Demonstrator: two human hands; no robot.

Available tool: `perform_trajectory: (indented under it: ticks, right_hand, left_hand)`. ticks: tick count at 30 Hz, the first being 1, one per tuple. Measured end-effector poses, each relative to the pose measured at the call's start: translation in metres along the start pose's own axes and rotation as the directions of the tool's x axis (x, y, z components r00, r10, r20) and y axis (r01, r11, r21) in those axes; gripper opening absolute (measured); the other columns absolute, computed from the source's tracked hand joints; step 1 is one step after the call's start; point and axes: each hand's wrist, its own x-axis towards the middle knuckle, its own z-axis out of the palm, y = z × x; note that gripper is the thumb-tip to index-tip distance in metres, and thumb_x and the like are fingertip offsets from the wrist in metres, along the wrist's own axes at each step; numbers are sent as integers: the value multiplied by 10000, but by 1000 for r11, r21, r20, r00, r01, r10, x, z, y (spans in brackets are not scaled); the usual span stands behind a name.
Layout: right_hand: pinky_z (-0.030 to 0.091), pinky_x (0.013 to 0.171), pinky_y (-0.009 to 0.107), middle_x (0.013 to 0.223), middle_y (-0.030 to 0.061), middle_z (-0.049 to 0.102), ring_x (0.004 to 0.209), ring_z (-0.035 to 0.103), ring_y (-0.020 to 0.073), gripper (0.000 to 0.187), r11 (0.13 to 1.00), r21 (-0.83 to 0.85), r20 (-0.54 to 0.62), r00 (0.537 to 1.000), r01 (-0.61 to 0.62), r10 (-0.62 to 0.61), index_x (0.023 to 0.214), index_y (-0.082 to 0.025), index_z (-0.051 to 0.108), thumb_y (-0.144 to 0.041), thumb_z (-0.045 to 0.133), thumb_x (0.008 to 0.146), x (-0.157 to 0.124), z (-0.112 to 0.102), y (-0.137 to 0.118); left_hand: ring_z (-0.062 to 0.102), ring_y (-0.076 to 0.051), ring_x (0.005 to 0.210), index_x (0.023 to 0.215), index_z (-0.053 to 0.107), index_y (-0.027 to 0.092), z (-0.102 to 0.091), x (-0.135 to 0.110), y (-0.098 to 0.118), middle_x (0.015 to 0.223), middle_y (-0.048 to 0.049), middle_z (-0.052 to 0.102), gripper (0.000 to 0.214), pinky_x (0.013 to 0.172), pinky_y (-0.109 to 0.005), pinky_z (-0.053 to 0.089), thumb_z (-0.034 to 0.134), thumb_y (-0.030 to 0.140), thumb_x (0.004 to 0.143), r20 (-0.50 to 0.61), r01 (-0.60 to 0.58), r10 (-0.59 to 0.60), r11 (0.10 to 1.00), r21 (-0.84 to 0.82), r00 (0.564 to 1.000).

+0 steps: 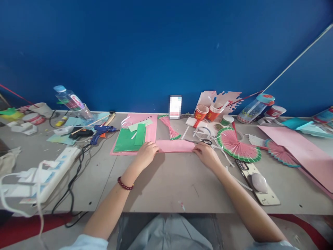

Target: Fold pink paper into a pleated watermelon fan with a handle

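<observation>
A strip of pink paper (175,146) lies lengthwise on the table between my hands. My left hand (148,152) has its fingers closed on the strip's left end, beside a green paper stack (126,140) that rests on pink sheets. At the right end, my right hand (207,154) pinches the strip with fingers curled. Scissors (206,142) lie just behind my right hand, partly covered. Behind the strip is a pleated pink paper piece with green edges (170,127), narrow in the middle. To the right sits an opened watermelon-patterned paper fan (240,146).
On the left are a glue gun (100,133), a power strip (58,173) with cables and a tilted bottle (74,103). Paper cups (201,111) stand at the back. A phone (265,189) with a mouse (258,182) on it and pink sheets (304,149) lie right.
</observation>
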Motion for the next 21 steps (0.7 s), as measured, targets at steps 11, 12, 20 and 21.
perform_trajectory:
  ticks: [11,12,20,21]
  right_hand:
    - [415,754,275,900,75,628,890,553,194,202,949,-302,103,993,90,-61,808,-185,683,-152,488,845,-6,-5,-8]
    - [414,770,286,909,86,624,905,544,207,202,921,-371,118,990,117,-79,805,-177,681,-131,488,836,-8,-4,-13]
    - [424,733,338,871,150,611,826,542,247,256,780,-603,164,983,164,-80,908,-101,647,3,462,765,-24,10,-35]
    - [422,721,336,866,147,614,817,543,246,267,779,-606,163,984,161,-77,937,-97,639,4,462,764,-25,11,-35]
  left_hand:
    - [534,-238,863,812,653,136,3,-4,19,813,-90,593,234,764,-368,439,454,13,825,29,-56,50,954,296,998]
    - [530,-246,877,796,651,126,4,-5,25,823,-103,586,244,764,-374,441,445,-4,815,39,-50,40,944,326,998]
    - [539,-236,838,935,653,52,21,-13,59,924,-156,566,306,707,-342,465,412,-46,774,68,133,-174,907,399,982]
    - [540,-238,842,983,643,44,24,-15,60,932,-161,569,312,711,-344,465,418,-30,780,56,154,-192,905,396,980]
